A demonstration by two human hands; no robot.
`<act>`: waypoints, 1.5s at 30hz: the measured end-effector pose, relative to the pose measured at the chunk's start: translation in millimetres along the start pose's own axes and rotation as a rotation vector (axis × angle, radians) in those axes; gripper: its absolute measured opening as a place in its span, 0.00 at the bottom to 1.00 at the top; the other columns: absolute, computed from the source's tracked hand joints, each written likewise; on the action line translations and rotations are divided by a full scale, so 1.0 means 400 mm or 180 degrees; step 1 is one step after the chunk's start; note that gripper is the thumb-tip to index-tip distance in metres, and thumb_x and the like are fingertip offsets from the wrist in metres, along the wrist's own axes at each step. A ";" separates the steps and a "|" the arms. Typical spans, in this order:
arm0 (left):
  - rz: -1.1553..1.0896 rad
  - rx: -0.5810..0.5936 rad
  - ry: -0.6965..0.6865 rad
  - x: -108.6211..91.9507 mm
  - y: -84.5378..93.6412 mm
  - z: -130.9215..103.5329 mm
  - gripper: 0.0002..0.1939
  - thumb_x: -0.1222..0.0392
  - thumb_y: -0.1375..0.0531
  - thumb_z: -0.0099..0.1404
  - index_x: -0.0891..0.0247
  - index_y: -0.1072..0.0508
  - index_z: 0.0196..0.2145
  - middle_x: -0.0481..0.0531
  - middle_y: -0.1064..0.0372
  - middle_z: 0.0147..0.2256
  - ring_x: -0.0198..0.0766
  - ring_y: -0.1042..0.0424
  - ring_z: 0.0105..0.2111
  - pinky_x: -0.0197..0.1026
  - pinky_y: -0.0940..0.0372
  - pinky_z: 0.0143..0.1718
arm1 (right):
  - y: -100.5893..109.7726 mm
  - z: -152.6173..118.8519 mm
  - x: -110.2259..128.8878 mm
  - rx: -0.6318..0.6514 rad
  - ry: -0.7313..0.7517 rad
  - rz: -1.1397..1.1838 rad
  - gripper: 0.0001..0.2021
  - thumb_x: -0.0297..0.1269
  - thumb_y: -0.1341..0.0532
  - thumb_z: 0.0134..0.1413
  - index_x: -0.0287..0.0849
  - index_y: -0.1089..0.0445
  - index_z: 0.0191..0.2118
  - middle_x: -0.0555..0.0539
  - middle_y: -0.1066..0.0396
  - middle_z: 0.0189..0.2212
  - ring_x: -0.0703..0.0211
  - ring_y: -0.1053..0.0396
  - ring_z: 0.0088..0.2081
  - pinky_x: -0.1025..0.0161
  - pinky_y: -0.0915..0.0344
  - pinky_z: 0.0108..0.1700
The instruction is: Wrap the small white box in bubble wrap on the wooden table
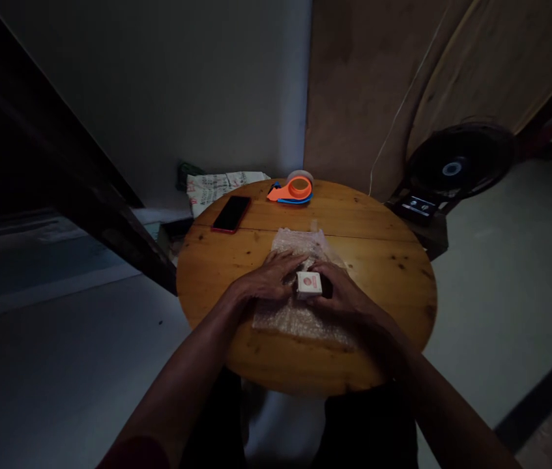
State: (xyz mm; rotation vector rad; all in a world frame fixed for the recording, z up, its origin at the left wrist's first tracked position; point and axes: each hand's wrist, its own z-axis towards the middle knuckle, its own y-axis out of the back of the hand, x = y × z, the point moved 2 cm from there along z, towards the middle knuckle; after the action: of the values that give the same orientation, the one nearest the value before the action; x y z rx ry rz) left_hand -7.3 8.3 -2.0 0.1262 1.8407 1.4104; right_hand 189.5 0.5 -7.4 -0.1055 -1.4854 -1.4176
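A small white box (309,285) with a reddish print on top rests on a sheet of bubble wrap (300,320). My left hand (274,276) lies on the wrap to the left of the box, its fingers stretched out and holding nothing. On the box's right side is my right hand (340,290), curved, with its thumb and fingers around that side, apart from each other. The wrap lies on a round wooden table (388,260) and extends beyond both hands, away from me and toward me.
An orange and blue tape dispenser (294,189) stands at the table's far edge. A phone with a red edge (232,214) lies at the far left, near a printed sack (221,185). Behind the table's right side is a black fan (451,169).
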 end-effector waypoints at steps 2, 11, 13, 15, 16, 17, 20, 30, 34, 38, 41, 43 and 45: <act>-0.0007 -0.0010 0.0008 0.000 0.001 0.001 0.41 0.59 0.43 0.58 0.62 0.54 0.66 0.57 0.57 0.67 0.51 0.62 0.67 0.57 0.61 0.65 | 0.000 -0.003 -0.001 0.0026 0.0010 -0.0042 0.22 0.37 0.35 0.43 0.44 0.33 0.48 0.43 0.32 0.48 0.48 0.35 0.48 0.51 0.40 0.51; 0.0013 0.0015 0.0029 0.007 -0.004 0.000 0.43 0.60 0.42 0.56 0.59 0.55 0.66 0.56 0.59 0.67 0.51 0.63 0.67 0.59 0.62 0.65 | -0.006 -0.008 -0.021 -0.0087 -0.0028 -0.0207 0.24 0.36 0.35 0.42 0.45 0.34 0.49 0.43 0.32 0.48 0.47 0.35 0.48 0.52 0.40 0.50; -0.0010 0.0002 0.0074 0.005 -0.002 -0.002 0.43 0.58 0.41 0.56 0.59 0.54 0.66 0.56 0.58 0.67 0.52 0.63 0.67 0.58 0.62 0.65 | -0.005 -0.008 -0.020 -0.0035 -0.0039 -0.0195 0.25 0.38 0.35 0.42 0.45 0.35 0.50 0.43 0.33 0.48 0.47 0.35 0.48 0.52 0.40 0.50; -0.0041 -0.0025 0.0073 0.003 0.001 -0.003 0.43 0.59 0.41 0.56 0.59 0.54 0.66 0.56 0.58 0.67 0.51 0.62 0.67 0.58 0.62 0.65 | -0.003 -0.008 -0.017 0.0037 -0.0027 -0.0151 0.26 0.39 0.34 0.41 0.45 0.35 0.50 0.43 0.33 0.49 0.46 0.36 0.48 0.51 0.40 0.51; -0.0049 -0.0034 0.0062 0.003 0.001 -0.004 0.43 0.59 0.41 0.56 0.58 0.54 0.66 0.55 0.57 0.67 0.52 0.62 0.67 0.58 0.62 0.65 | -0.002 -0.008 -0.016 0.0051 -0.0014 -0.0137 0.26 0.39 0.34 0.41 0.46 0.35 0.50 0.43 0.33 0.49 0.46 0.36 0.49 0.50 0.41 0.51; -0.0049 -0.0037 0.0049 0.002 0.002 -0.004 0.43 0.60 0.41 0.56 0.59 0.54 0.66 0.56 0.57 0.67 0.52 0.62 0.67 0.58 0.62 0.65 | 0.000 -0.007 -0.016 0.0061 -0.0001 -0.0127 0.25 0.39 0.35 0.42 0.46 0.35 0.50 0.43 0.33 0.50 0.46 0.36 0.49 0.50 0.41 0.52; -0.0023 -0.0019 0.0048 0.002 0.002 -0.004 0.44 0.61 0.41 0.54 0.59 0.54 0.66 0.56 0.57 0.67 0.53 0.63 0.67 0.59 0.61 0.65 | 0.000 -0.004 -0.017 0.0053 0.0047 -0.0129 0.23 0.37 0.36 0.43 0.46 0.34 0.49 0.43 0.33 0.50 0.47 0.36 0.50 0.50 0.41 0.53; -0.0304 -0.0633 0.0222 0.003 0.032 -0.023 0.35 0.62 0.43 0.57 0.59 0.45 0.63 0.55 0.51 0.64 0.49 0.53 0.65 0.52 0.51 0.63 | -0.001 -0.008 -0.010 0.0082 0.0065 -0.0271 0.20 0.39 0.36 0.47 0.44 0.34 0.47 0.44 0.32 0.46 0.50 0.36 0.47 0.54 0.41 0.50; 0.0190 -0.0930 0.0134 -0.065 0.062 -0.093 0.17 0.60 0.44 0.59 0.59 0.30 0.47 0.52 0.33 0.48 0.44 0.37 0.52 0.50 0.44 0.57 | 0.001 -0.009 -0.016 0.0066 0.0093 -0.0161 0.23 0.43 0.35 0.46 0.44 0.35 0.49 0.43 0.33 0.48 0.49 0.36 0.47 0.53 0.40 0.50; 0.0689 -0.0584 -0.0119 -0.150 0.024 -0.156 0.10 0.59 0.42 0.57 0.60 0.29 0.39 0.52 0.33 0.42 0.45 0.37 0.46 0.50 0.44 0.53 | -0.004 -0.010 -0.034 -0.0010 0.0126 -0.0103 0.22 0.41 0.35 0.48 0.44 0.36 0.49 0.43 0.33 0.47 0.49 0.35 0.47 0.52 0.40 0.51; 0.0830 -0.0302 -0.0120 -0.173 -0.028 -0.173 0.05 0.60 0.41 0.57 0.61 0.31 0.33 0.51 0.33 0.39 0.43 0.37 0.43 0.48 0.43 0.50 | -0.009 -0.009 -0.046 -0.0133 0.0171 -0.0044 0.22 0.42 0.35 0.47 0.43 0.35 0.49 0.42 0.33 0.47 0.50 0.36 0.49 0.52 0.40 0.52; 0.0912 -0.0257 -0.0080 -0.175 -0.051 -0.173 0.04 0.61 0.42 0.57 0.61 0.31 0.33 0.51 0.33 0.39 0.43 0.36 0.42 0.47 0.42 0.48 | -0.010 -0.010 -0.047 -0.0199 0.0162 -0.0016 0.22 0.42 0.34 0.47 0.42 0.36 0.49 0.42 0.33 0.48 0.50 0.36 0.49 0.52 0.41 0.52; 0.0984 -0.0255 -0.0061 -0.177 -0.062 -0.171 0.04 0.62 0.42 0.58 0.61 0.31 0.33 0.52 0.33 0.38 0.44 0.36 0.42 0.48 0.41 0.46 | -0.007 -0.014 -0.041 -0.0261 0.0123 0.0013 0.23 0.42 0.34 0.47 0.41 0.36 0.49 0.41 0.33 0.47 0.51 0.36 0.48 0.53 0.41 0.52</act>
State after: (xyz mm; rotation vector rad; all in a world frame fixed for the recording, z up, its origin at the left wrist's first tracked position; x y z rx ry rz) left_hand 6.4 -90.1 18.1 0.3963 1.8009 1.6846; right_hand 198.5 4.4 -22.0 -0.1313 -1.3950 -1.4698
